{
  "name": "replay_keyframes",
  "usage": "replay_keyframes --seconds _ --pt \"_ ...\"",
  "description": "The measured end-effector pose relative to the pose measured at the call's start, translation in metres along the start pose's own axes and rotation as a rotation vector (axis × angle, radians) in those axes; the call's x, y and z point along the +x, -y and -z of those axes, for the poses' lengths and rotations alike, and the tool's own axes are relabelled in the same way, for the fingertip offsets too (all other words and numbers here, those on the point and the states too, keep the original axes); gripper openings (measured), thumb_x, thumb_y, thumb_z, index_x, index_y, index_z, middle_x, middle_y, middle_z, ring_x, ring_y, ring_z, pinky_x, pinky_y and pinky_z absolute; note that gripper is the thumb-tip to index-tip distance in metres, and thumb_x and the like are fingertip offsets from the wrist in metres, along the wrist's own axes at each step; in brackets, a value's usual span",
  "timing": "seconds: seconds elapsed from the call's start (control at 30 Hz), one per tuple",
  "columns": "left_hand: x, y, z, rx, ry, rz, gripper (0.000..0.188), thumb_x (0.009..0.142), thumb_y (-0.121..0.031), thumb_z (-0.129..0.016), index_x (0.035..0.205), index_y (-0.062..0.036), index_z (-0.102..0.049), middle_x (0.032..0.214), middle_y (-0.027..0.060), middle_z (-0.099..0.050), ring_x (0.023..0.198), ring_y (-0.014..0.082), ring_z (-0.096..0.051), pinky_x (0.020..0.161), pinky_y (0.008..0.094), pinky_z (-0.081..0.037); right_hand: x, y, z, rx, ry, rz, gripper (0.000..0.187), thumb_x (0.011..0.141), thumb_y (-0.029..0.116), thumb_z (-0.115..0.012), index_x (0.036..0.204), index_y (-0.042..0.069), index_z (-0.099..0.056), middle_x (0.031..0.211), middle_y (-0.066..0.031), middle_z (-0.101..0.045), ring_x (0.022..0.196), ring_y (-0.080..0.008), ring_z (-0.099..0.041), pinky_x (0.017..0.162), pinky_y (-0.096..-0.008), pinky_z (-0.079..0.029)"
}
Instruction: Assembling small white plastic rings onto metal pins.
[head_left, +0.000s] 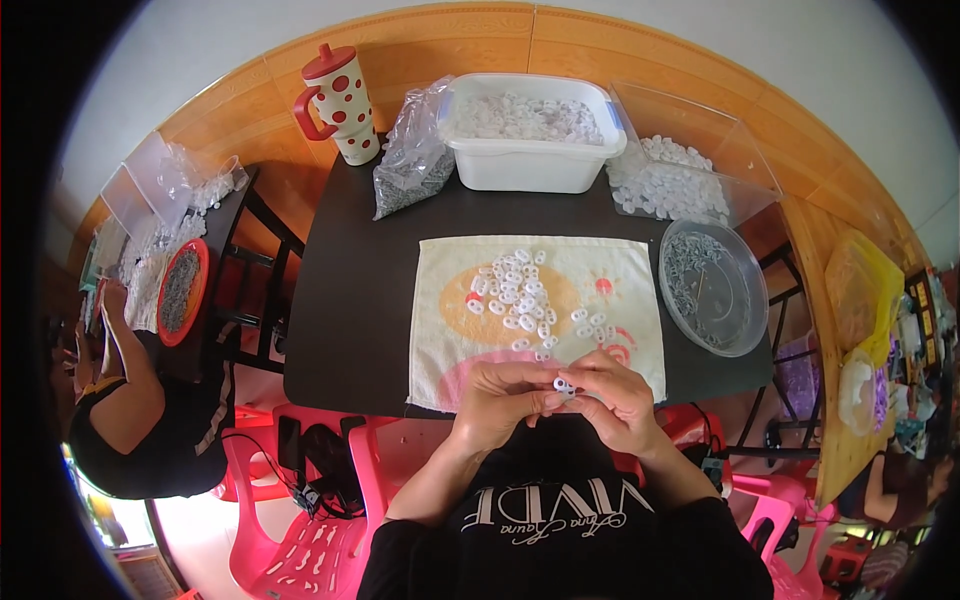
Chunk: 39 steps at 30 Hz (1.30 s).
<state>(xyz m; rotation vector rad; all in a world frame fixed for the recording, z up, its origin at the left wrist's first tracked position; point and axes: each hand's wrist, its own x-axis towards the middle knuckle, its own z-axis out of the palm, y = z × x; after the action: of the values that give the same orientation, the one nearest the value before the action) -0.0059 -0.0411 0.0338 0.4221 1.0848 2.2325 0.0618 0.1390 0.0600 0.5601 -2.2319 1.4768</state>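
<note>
Between my fingertips, in front of my chest at the table's near edge, is a small white two-holed plastic piece [563,385]. My left hand [498,402] pinches it from the left, and my right hand [616,402] closes on it from the other side. Fingers partly cover it, so any smaller part in the grip is hidden. Just beyond the hands, a loose pile of similar white oval pieces [515,292] lies on a cream towel [435,345] with an orange and pink print. A smaller group [597,327] sits right of the pile.
Behind the towel stand a white tub [525,172] of small pale parts, a bag of grey bits [412,178] and a spotted tumbler [342,110]. To the right are a clear bin of white pieces [672,180] and a round tray of grey parts [712,290]. A co-worker's arm [128,385] is at left.
</note>
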Motion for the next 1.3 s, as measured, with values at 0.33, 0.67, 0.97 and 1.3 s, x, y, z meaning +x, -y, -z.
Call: replay_keyframes --seconds 0.33,0.67,0.97,1.3 --pt "0.001 -0.005 -0.001 0.029 -0.018 0.056 0.019 0.081 0.009 -0.07 0.099 0.0022 -0.072 0.081 0.0131 -0.07 0.063 0.0132 -0.064 0.046 0.0193 -0.047 0.001 0.007 -0.005 0.014 -0.031 -0.008 0.038 0.081 -0.011 -0.064 0.118 -0.004 -0.061 0.097 -0.0138 -0.063 0.079 -0.0208 -0.062 0.065 -0.0275 -0.05" --pt "-0.005 -0.003 -0.008 0.116 -0.04 0.002 0.014 0.083 0.006 -0.07 0.096 0.0008 -0.072 0.078 0.0076 -0.069 0.062 0.0087 -0.061 0.047 0.0184 -0.046 -0.002 0.01 -0.015 0.006 -0.137 0.017 0.032 0.077 -0.013 -0.065 0.108 -0.008 -0.064 0.094 -0.0177 -0.065 0.078 -0.0235 -0.063 0.064 -0.0282 -0.049" --pt "-0.011 0.006 -0.015 0.209 -0.078 -0.126 0.007 0.085 0.005 -0.068 0.091 0.0035 -0.069 0.083 0.0097 -0.067 0.061 0.0098 -0.06 0.046 0.0186 -0.046 -0.001 0.012 -0.019 0.028 -0.197 0.059 0.026 0.079 -0.013 -0.063 0.105 -0.009 -0.064 0.091 -0.0184 -0.065 0.074 -0.0223 -0.064 0.063 -0.0276 -0.05" --pt "-0.012 0.001 -0.017 0.266 -0.047 -0.17 0.015 0.086 0.002 -0.069 0.101 0.0034 -0.069 0.085 0.0085 -0.068 0.063 0.0079 -0.06 0.05 0.0181 -0.046 0.009 0.012 -0.002 -0.052 -0.13 0.071 0.021 0.081 -0.01 -0.063 0.101 -0.006 -0.065 0.087 -0.0157 -0.065 0.07 -0.0202 -0.062 0.059 -0.0271 -0.048"
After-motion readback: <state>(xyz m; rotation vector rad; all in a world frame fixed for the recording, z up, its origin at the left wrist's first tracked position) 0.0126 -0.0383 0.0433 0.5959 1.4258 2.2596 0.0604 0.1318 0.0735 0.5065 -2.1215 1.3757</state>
